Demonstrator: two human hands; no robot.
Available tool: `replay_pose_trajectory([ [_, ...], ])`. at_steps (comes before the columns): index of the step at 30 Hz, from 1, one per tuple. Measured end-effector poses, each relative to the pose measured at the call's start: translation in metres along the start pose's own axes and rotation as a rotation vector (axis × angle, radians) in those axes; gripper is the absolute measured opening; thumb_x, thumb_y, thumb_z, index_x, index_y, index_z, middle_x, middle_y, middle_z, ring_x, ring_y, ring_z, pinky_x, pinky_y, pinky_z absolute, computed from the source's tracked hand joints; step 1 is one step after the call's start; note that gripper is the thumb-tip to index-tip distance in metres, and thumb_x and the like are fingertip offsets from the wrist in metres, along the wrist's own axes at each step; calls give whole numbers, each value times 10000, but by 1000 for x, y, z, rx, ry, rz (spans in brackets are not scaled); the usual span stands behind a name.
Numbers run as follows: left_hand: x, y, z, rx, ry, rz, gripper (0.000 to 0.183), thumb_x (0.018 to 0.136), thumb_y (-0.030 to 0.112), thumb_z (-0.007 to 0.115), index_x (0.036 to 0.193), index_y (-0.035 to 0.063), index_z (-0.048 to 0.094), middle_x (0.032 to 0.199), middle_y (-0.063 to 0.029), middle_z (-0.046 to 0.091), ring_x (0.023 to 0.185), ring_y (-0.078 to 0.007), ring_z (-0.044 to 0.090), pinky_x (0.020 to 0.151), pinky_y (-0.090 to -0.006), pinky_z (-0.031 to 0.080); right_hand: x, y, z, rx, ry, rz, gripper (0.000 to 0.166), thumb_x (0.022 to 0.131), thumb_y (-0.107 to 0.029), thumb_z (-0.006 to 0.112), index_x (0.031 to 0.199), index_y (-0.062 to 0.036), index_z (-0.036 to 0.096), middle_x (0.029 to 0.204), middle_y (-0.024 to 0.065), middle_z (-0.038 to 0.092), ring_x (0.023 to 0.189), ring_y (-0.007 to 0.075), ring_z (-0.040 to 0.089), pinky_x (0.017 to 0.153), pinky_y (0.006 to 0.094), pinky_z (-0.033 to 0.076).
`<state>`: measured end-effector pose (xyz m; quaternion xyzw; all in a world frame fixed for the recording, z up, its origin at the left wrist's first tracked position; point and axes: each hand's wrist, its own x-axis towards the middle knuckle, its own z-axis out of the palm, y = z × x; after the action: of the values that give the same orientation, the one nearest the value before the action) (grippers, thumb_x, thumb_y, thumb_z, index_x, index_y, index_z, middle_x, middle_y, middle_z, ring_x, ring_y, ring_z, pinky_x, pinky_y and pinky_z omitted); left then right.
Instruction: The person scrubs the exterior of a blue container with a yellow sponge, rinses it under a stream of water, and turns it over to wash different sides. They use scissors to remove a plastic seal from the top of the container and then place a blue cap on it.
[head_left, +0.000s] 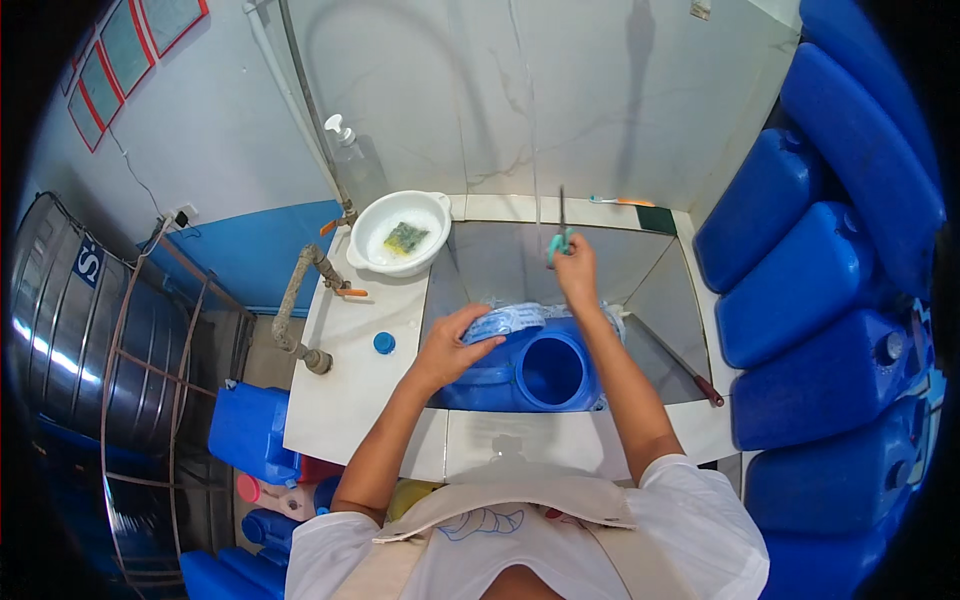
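Note:
My left hand (450, 349) grips a crumpled blue-and-white printed plastic label (506, 321) between thumb and fingers. The label bears writing and lies against the far side of a blue plastic water jug (480, 377). The jug is in a tiled sink (495, 251), its wide round mouth (553, 369) uncapped and facing up. In my right hand (577, 271) is a pair of scissors (561, 238) with teal handles, held beyond the jug with the blades pointing toward the back wall. The blades look closed and are apart from the label.
Left on the ledge stand a white basin (363, 232) with a sponge (407, 238) in suds, a blue cap (384, 343), a pump bottle (351, 161) and a pipe (289, 300). A long-handled brush (675, 360) leans at right. A toothbrush (622, 200) lies behind. Blue jugs (795, 285) crowd the right.

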<state>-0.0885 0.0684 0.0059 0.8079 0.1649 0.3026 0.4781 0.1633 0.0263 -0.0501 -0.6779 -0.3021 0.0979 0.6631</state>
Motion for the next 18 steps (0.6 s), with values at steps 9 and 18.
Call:
replay_pose_trajectory([
  [9,26,-11,0,122,128,-168,298,744,158,711,969,-2,598,789,-90,640,690,-118,581,628,-261,463,-57,-79,3,-271,-587,-366,292,721,4,614,992,-10,507,901,140,606,828,208,607,698,325,470],
  [18,26,-13,1,290,21,34,310,727,137,711,986,9,598,861,-140,639,734,-235,614,661,-299,472,-43,-53,18,-40,-155,-163,146,723,-7,603,859,-17,550,681,66,559,604,132,504,592,282,433],
])
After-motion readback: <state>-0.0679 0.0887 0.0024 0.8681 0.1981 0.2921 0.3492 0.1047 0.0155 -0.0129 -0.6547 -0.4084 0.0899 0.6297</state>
